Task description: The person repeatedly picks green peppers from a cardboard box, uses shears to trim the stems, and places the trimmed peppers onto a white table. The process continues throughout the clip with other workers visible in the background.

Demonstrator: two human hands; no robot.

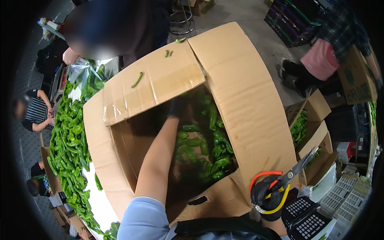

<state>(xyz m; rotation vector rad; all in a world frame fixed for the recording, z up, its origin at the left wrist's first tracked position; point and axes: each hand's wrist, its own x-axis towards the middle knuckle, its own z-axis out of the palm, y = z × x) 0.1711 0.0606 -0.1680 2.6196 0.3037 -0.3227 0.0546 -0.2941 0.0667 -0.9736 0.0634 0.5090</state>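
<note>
A large open cardboard box [252,99] stands before me with green peppers [220,163] in its bottom. My left arm reaches down into it; my left hand [179,106], in a dark glove, is in the shadow near the far wall, and its fingers cannot be made out. Black-gloved, my right hand [267,195] grips scissors [289,175] with red and yellow handles, beside the box's right corner. The blades point up and to the right. A few small green peppers [137,79] lie on the far flap.
Many green peppers [70,135] cover a white table at left. Beyond it are co-workers; one at the top is beside a clear plastic bag [96,78] of peppers. At right stand smaller cardboard boxes [321,150], crates [342,192] and a person carrying a box [355,78].
</note>
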